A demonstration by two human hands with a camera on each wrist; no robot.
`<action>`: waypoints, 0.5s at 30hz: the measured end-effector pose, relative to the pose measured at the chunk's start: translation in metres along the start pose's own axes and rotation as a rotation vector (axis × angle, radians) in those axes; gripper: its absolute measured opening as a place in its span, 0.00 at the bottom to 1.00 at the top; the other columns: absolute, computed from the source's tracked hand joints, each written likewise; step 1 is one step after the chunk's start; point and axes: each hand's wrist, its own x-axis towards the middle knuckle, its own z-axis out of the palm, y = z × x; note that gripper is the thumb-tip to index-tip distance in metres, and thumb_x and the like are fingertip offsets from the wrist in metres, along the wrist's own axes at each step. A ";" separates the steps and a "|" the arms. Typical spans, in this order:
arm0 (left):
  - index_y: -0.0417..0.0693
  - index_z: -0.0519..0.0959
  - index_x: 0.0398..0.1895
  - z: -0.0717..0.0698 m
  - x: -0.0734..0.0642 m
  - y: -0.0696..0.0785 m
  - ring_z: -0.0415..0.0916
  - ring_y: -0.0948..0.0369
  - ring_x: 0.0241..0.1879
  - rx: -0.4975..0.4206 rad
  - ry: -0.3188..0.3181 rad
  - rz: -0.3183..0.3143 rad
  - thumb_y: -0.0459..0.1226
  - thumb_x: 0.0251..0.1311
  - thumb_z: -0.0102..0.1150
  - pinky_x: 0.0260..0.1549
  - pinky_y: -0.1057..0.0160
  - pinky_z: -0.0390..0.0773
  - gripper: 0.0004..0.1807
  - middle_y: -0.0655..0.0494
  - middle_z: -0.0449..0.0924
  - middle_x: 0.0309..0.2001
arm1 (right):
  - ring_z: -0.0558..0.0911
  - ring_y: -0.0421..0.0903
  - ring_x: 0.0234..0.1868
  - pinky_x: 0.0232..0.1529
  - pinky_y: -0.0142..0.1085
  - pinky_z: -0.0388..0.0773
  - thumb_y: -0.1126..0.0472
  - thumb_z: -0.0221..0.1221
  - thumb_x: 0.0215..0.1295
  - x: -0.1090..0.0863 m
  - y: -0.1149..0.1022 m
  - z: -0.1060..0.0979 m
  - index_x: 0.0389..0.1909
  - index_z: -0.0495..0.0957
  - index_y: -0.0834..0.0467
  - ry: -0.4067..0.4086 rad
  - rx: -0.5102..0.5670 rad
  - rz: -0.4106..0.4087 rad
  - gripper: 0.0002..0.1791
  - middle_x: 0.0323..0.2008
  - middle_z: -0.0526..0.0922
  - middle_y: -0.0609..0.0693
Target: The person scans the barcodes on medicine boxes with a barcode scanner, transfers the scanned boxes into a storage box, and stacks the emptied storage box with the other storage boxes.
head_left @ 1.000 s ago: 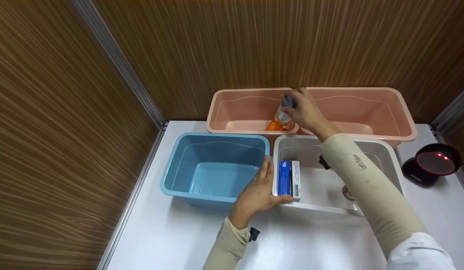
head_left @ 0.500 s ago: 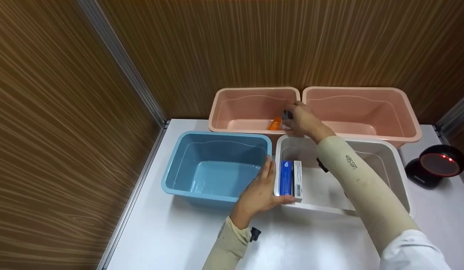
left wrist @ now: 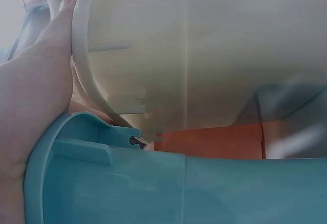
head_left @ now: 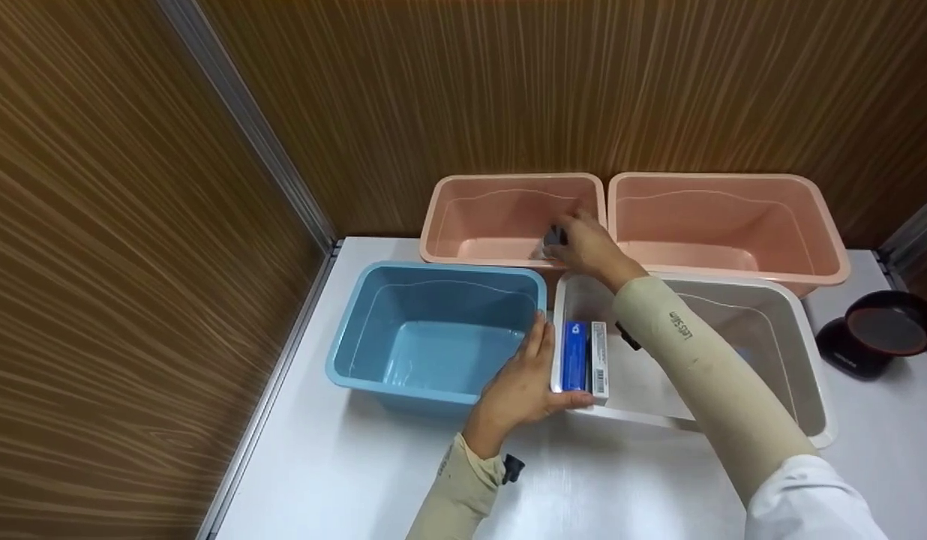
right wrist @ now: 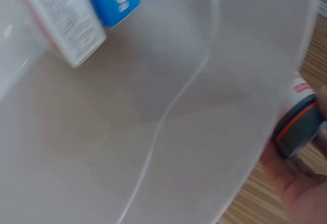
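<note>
My right hand reaches into the left pink bin and holds a bottle by its dark cap. In the right wrist view, the cap shows an orange ring above a white label; the bottle's lower part is hidden. My left hand lies with straight fingers across the gap between the blue bin and the white bin. Its thumb rests over the white bin's front rim. Inside the white bin, a blue box and a white box stand along the left wall.
A second pink bin stands at the back right. On the right side of the table, a black scanner sits on its stand. A wood-grain wall rises behind the bins.
My right hand has lowered the bottle into the left pink bin and shifted it left. The orange thing there is now out of sight. The scanner's red lights have gone out. My left hand stays put.
</note>
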 end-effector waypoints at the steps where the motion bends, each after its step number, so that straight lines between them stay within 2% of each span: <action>1: 0.47 0.34 0.75 0.000 0.000 0.000 0.38 0.53 0.71 0.000 0.004 0.009 0.78 0.38 0.48 0.62 0.55 0.58 0.69 0.56 0.20 0.74 | 0.71 0.62 0.55 0.53 0.53 0.67 0.58 0.64 0.61 0.000 0.001 0.001 0.62 0.69 0.62 -0.015 -0.024 0.004 0.29 0.61 0.63 0.66; 5: 0.45 0.35 0.75 0.001 0.000 0.000 0.38 0.53 0.71 -0.003 0.011 0.029 0.75 0.41 0.52 0.63 0.56 0.57 0.68 0.54 0.20 0.74 | 0.74 0.57 0.49 0.51 0.51 0.70 0.61 0.64 0.60 -0.001 0.001 0.004 0.58 0.71 0.65 -0.039 -0.075 0.022 0.26 0.54 0.68 0.62; 11: 0.46 0.35 0.75 0.001 -0.001 -0.001 0.37 0.53 0.71 -0.003 0.017 0.022 0.74 0.41 0.53 0.62 0.56 0.57 0.68 0.55 0.20 0.74 | 0.72 0.57 0.52 0.54 0.50 0.69 0.59 0.65 0.60 0.003 -0.007 0.007 0.59 0.72 0.64 -0.059 -0.078 0.031 0.28 0.57 0.66 0.63; 15: 0.46 0.35 0.75 0.001 -0.001 -0.001 0.38 0.53 0.71 0.001 0.018 0.021 0.77 0.39 0.48 0.62 0.56 0.58 0.69 0.54 0.20 0.74 | 0.71 0.59 0.55 0.56 0.52 0.67 0.58 0.65 0.60 0.006 -0.008 0.010 0.62 0.70 0.64 -0.065 -0.104 0.025 0.30 0.59 0.67 0.65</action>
